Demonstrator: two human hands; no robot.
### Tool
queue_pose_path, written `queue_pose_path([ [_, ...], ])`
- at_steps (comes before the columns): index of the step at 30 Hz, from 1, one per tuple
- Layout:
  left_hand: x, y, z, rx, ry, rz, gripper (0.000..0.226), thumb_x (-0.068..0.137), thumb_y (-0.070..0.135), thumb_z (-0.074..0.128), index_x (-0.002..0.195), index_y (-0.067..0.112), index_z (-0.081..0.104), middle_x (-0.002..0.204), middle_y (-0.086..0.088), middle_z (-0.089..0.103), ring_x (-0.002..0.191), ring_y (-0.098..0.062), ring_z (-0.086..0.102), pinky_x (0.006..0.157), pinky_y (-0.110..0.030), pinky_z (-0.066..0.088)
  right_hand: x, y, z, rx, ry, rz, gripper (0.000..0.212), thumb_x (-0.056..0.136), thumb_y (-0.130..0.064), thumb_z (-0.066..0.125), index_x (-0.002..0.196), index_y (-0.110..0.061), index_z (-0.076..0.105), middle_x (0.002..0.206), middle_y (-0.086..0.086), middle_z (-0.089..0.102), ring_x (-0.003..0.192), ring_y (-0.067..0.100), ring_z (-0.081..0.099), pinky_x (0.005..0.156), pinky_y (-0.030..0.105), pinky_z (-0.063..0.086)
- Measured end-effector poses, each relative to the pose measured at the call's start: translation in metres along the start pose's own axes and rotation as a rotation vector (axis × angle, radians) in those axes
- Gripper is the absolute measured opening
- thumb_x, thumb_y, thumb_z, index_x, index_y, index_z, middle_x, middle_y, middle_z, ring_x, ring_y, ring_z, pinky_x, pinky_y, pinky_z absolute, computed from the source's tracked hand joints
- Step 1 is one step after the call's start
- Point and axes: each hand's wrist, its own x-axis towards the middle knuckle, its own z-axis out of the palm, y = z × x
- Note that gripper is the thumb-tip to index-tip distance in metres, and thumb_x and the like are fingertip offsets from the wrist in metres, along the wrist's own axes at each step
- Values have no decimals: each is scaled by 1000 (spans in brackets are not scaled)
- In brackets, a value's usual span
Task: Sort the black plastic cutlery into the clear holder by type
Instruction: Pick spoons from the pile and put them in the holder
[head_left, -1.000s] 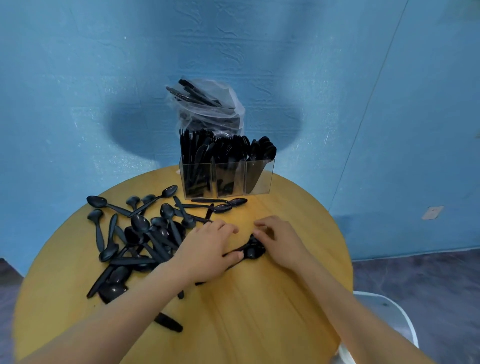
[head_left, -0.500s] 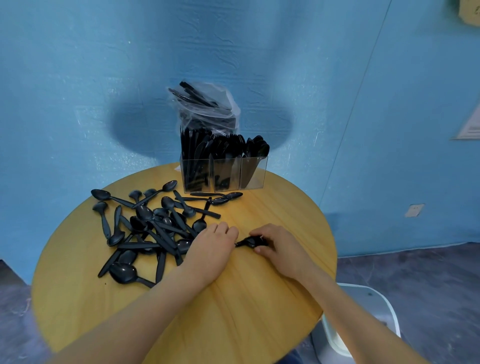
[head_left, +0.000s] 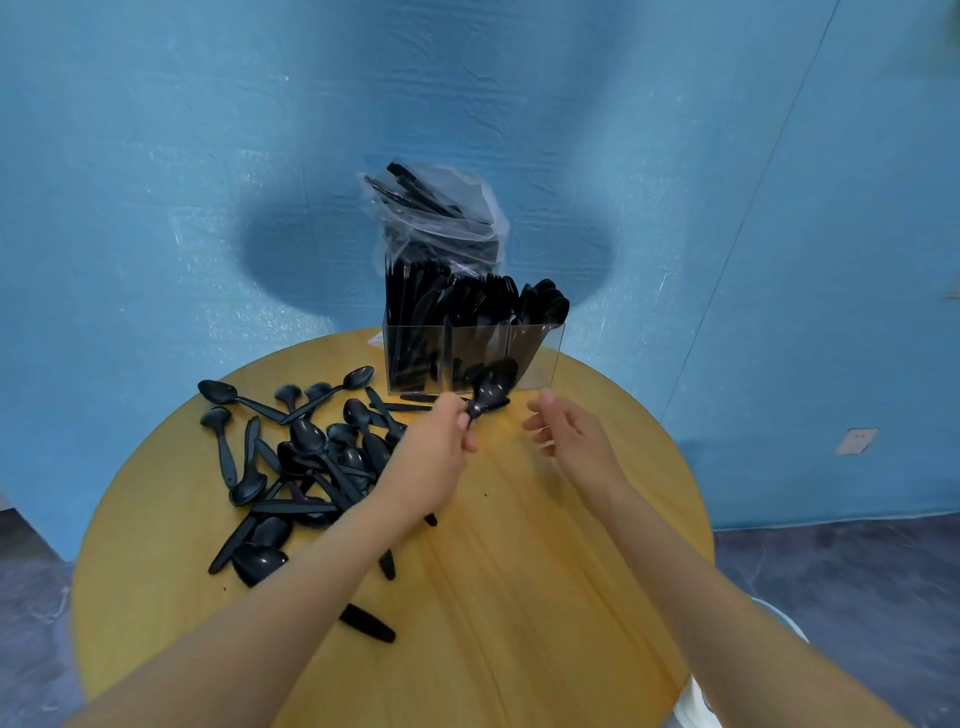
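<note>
My left hand (head_left: 436, 452) grips a bunch of black spoons (head_left: 491, 392) by the handles, bowls raised toward the clear holder (head_left: 540, 358). The holder stands at the table's far edge with three compartments: knives on the left, forks in the middle, spoons on the right. My right hand (head_left: 566, 436) hovers just right of the held spoons, fingers loosely curled and holding nothing. A pile of loose black spoons (head_left: 311, 452) lies on the table to the left of my left hand.
The round wooden table (head_left: 545, 597) stands against a blue wall. Behind the holder sits a clear plastic bag (head_left: 441, 223) with more black cutlery. A white bin (head_left: 696, 701) shows at the table's lower right edge. A single black handle (head_left: 366, 623) lies near my left forearm.
My left hand has lifted the bunch of spoons off the table toward the holder. My right hand has let go of them and drawn slightly to the right.
</note>
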Motion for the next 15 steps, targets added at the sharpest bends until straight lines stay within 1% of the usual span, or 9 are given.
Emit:
queue_pose_path([
  [1, 5, -3, -6, -99, 29, -43, 22, 103, 18, 28, 91, 12, 46, 78, 3, 57, 67, -12, 52, 66, -32, 46, 12, 2, 7, -122, 1, 27, 36, 97, -40, 44, 115, -13, 58, 104, 3, 61, 92, 15, 57, 80, 26, 45],
  [2, 11, -7, -12, -180, 59, -78, 25, 103, 18, 28, 91, 10, 48, 77, 1, 56, 65, -12, 49, 64, -32, 44, 24, 4, 13, -228, 8, 61, 40, 94, -41, 50, 123, -14, 54, 113, 3, 58, 102, 17, 55, 85, 28, 44],
  [5, 19, -21, -23, -310, 124, -140, 27, 103, 18, 27, 94, 8, 50, 73, 2, 53, 61, -9, 44, 60, -26, 39, 56, 6, 34, -379, 16, 110, 71, 84, -49, 63, 141, -16, 37, 140, 9, 42, 129, 27, 40, 104, 40, 38],
  [7, 20, -29, -28, -295, 153, -156, 28, 103, 19, 27, 94, 7, 50, 73, 2, 53, 63, -6, 45, 63, -24, 39, 68, 5, 48, -486, -19, 130, 83, 80, -55, 64, 144, -16, 30, 145, 12, 35, 135, 32, 30, 108, 42, 31],
  [8, 20, -33, -30, -271, 163, -158, 28, 103, 19, 27, 94, 7, 51, 74, 3, 53, 64, -5, 45, 66, -25, 40, 72, 5, 55, -559, -44, 145, 84, 79, -58, 64, 143, -16, 30, 145, 13, 35, 134, 33, 28, 107, 42, 30],
  [9, 19, -37, -31, -250, 168, -158, 29, 103, 20, 27, 95, 8, 52, 73, 3, 53, 65, -5, 46, 67, -26, 41, 73, 6, 62, -633, -57, 150, 82, 79, -58, 64, 142, -16, 32, 143, 14, 36, 133, 33, 30, 106, 41, 31],
  [11, 17, -42, -33, -234, 167, -161, 28, 103, 21, 28, 97, 11, 54, 73, 4, 52, 62, -7, 45, 65, -29, 43, 75, 9, 72, -688, -29, 111, 65, 82, -48, 66, 134, -17, 43, 137, 13, 42, 127, 31, 37, 102, 38, 35],
  [13, 17, -44, -35, -231, 162, -167, 27, 103, 20, 29, 99, 10, 55, 73, 5, 50, 62, -7, 45, 63, -28, 43, 74, 11, 76, -576, 1, 60, 44, 86, -29, 67, 125, -15, 54, 128, 11, 52, 118, 27, 47, 95, 32, 39],
  [15, 16, -43, -36, -218, 157, -166, 24, 102, 19, 31, 101, 12, 54, 74, 6, 50, 64, -7, 46, 66, -30, 45, 70, 11, 73, -460, 18, 32, 29, 89, -14, 63, 117, -12, 61, 119, 8, 59, 109, 22, 54, 86, 25, 39],
])
